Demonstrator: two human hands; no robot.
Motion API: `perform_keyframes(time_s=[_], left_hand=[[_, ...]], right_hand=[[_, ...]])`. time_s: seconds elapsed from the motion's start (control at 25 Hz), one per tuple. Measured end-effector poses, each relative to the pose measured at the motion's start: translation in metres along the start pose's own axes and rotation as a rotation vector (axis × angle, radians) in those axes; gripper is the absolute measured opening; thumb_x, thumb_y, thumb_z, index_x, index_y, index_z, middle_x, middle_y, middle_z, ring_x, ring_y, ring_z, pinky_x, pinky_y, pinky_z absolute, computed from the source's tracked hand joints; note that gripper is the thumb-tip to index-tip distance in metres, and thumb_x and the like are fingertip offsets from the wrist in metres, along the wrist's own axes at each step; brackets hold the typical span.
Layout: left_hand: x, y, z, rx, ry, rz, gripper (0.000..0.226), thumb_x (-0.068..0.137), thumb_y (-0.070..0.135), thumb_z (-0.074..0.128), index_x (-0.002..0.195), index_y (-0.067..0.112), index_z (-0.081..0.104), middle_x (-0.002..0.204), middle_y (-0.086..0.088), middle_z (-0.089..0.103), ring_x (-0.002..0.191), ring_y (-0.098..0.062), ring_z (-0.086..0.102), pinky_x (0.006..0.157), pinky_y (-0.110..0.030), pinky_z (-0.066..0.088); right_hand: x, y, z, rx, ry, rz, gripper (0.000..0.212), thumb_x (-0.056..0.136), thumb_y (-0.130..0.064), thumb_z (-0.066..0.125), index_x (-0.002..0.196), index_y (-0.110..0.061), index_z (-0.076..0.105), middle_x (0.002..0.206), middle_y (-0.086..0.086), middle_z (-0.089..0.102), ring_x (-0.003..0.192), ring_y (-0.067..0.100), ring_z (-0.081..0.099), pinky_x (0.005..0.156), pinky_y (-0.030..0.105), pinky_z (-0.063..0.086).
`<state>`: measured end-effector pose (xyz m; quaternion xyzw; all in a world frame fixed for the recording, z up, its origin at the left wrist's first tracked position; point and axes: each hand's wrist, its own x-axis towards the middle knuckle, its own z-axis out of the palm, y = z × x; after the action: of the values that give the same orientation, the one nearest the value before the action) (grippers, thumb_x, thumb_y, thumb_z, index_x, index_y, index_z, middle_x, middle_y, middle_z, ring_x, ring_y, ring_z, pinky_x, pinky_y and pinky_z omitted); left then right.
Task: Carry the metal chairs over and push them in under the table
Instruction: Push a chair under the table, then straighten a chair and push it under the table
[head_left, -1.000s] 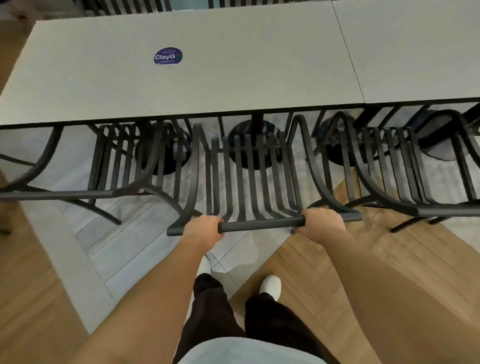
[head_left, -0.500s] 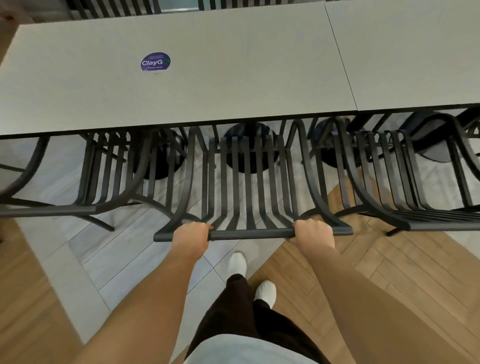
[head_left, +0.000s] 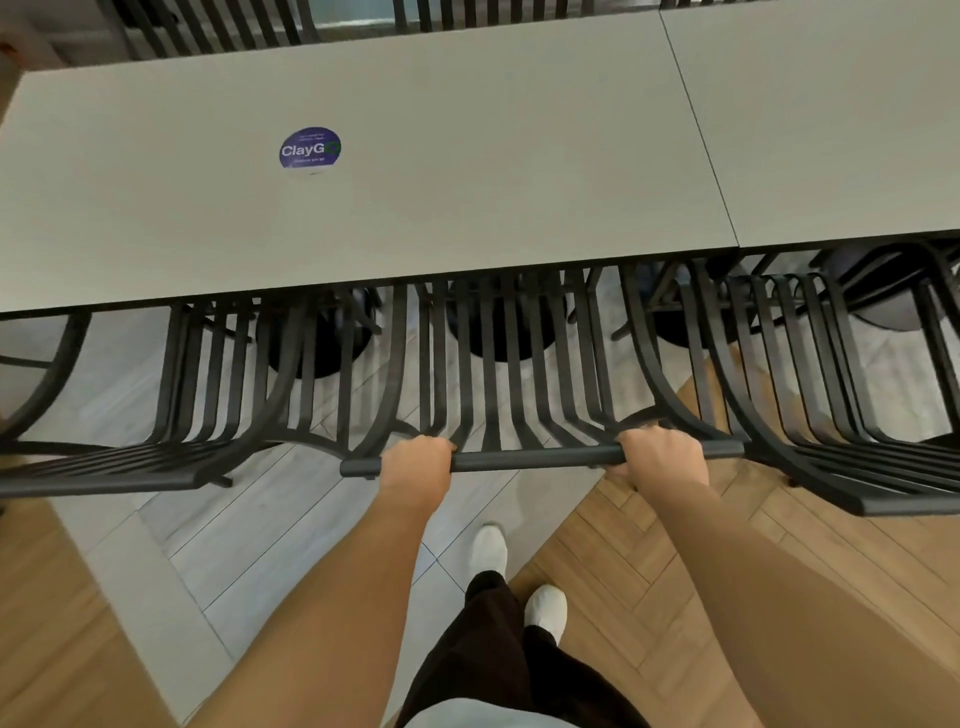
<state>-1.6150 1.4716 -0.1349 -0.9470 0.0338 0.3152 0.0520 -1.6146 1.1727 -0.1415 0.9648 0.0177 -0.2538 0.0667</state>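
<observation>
Down by the floor (head_left: 311, 525), the person's white shoes (head_left: 544, 608) stand where the pale tiles meet the brown wood. A little farther out, the left hand (head_left: 415, 465) and the right hand (head_left: 662, 457) each have a tight grip on the top bar (head_left: 530, 459) of the middle chair (head_left: 493, 364), one near each end. This black metal chair sits between two others. The left chair (head_left: 202, 384) and the right chair (head_left: 810, 374) look pushed in, with their fronts under the edge. The middle chair's seat goes under the gray tabletop (head_left: 467, 156) too, so it looks nearly pushed in. It may need one more little push, and then the hands can let go. On the tabletop is a round purple sticker (head_left: 310, 148). More chairs (head_left: 218, 26) stand on the far side.
</observation>
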Motion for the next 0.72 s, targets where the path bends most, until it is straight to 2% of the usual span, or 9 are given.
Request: perform_keyframes(time_s=[0.16,0.28,0.36,0.4,0.44,0.52,0.6,0.64,0.72], left_hand=[[0.017,0.006,-0.010,0.007,-0.003,0.008,0.038,0.101,0.013,0.051,0.134,0.029,0.063,0.106,0.000,0.069,0.098,-0.024,0.067,0.078,-0.034,0.052],[0.017,0.008,-0.014,-0.003,-0.005,0.027,0.038,0.103,0.015,0.051,0.136,0.029,0.061,0.109,-0.001,0.069,0.101,-0.024,0.066,0.083,-0.036,0.054],[0.016,0.008,-0.016,-0.015,-0.020,0.040,0.033,0.104,0.023,0.053,0.136,0.029,0.061,0.110,-0.001,0.068,0.103,-0.024,0.065,0.085,-0.036,0.054],[0.016,0.007,-0.020,-0.041,-0.045,0.049,0.032,0.103,0.035,0.056,0.134,0.028,0.061,0.110,-0.001,0.068,0.103,-0.023,0.064,0.086,-0.035,0.054],[0.018,0.005,-0.022,-0.090,-0.086,0.062,0.042,0.100,0.051,0.058,0.133,0.026,0.061,0.111,0.000,0.067,0.104,-0.022,0.064,0.088,-0.035,0.054],[0.020,0.002,-0.030,-0.219,-0.203,0.115,0.079,0.086,0.078,0.057,0.141,0.021,0.054,0.123,-0.003,0.065,0.113,-0.022,0.061,0.095,-0.038,0.052],[0.019,0.008,-0.038,-0.323,-0.260,0.155,0.105,0.080,0.089,0.049,0.157,0.019,0.037,0.142,-0.008,0.058,0.129,-0.026,0.055,0.106,-0.044,0.047],[0.021,0.015,-0.042,-0.350,-0.253,0.165,0.108,0.080,0.091,0.044,0.160,0.019,0.031,0.145,-0.009,0.056,0.133,-0.027,0.053,0.109,-0.046,0.046],[0.026,0.035,-0.052,-0.358,-0.209,0.203,0.102,0.086,0.088,0.036,0.160,0.018,0.032,0.145,-0.011,0.057,0.130,-0.029,0.056,0.107,-0.047,0.047]], right_hand=[[0.019,0.010,-0.009,-0.008,-0.009,0.009,0.035,0.094,-0.060,0.058,0.103,-0.026,0.063,0.082,-0.006,0.061,0.076,0.015,0.061,0.075,0.032,0.056],[0.019,0.013,-0.011,0.004,-0.028,-0.005,0.038,0.094,-0.062,0.056,0.106,-0.027,0.063,0.084,-0.006,0.060,0.076,0.014,0.061,0.076,0.032,0.056],[0.018,0.012,-0.013,0.040,-0.047,-0.021,0.042,0.092,-0.065,0.056,0.106,-0.027,0.063,0.085,-0.006,0.061,0.078,0.014,0.062,0.079,0.033,0.057],[0.019,0.012,-0.015,0.062,-0.081,-0.021,0.044,0.090,-0.068,0.057,0.106,-0.027,0.063,0.085,-0.006,0.062,0.079,0.014,0.062,0.080,0.033,0.057],[0.020,0.013,-0.019,0.094,-0.127,-0.018,0.047,0.088,-0.070,0.059,0.105,-0.026,0.064,0.085,-0.006,0.063,0.079,0.013,0.063,0.080,0.034,0.056],[0.020,0.016,-0.027,0.186,-0.235,-0.021,0.053,0.082,-0.072,0.064,0.108,-0.026,0.066,0.086,-0.006,0.065,0.081,0.014,0.065,0.083,0.037,0.057],[0.015,0.019,-0.037,0.314,-0.299,-0.022,0.060,0.080,-0.071,0.068,0.120,-0.026,0.065,0.098,-0.004,0.068,0.092,0.016,0.066,0.091,0.040,0.056],[0.011,0.023,-0.043,0.384,-0.309,-0.006,0.067,0.080,-0.072,0.067,0.129,-0.026,0.062,0.109,-0.002,0.069,0.102,0.018,0.065,0.095,0.042,0.054],[0.003,0.035,-0.051,0.495,-0.260,0.043,0.081,0.081,-0.078,0.059,0.141,-0.024,0.055,0.125,0.001,0.067,0.114,0.022,0.062,0.099,0.044,0.053]])
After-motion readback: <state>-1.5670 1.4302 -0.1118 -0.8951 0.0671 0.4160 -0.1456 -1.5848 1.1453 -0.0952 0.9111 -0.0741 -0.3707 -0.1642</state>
